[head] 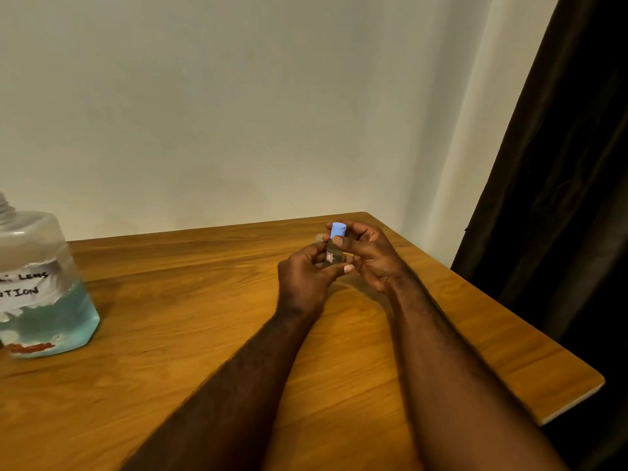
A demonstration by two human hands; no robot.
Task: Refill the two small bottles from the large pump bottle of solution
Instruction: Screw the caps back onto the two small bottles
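A small clear bottle [330, 255] with a red-and-white label is held upright above the far right part of the wooden table [210, 321]. My left hand [306, 277] grips its body. My right hand [365, 256] pinches the light blue cap [338, 230] on its top. Just behind my fingers a small clear rim [319, 237] shows; I cannot tell what it is. The large bottle [40, 290] of blue solution stands at the left edge, its threaded neck bare and its top cut off by the frame.
The table's right edge [560, 406] runs diagonally close to my right forearm. A dark curtain [560, 198] hangs to the right, and a pale wall stands behind the table.
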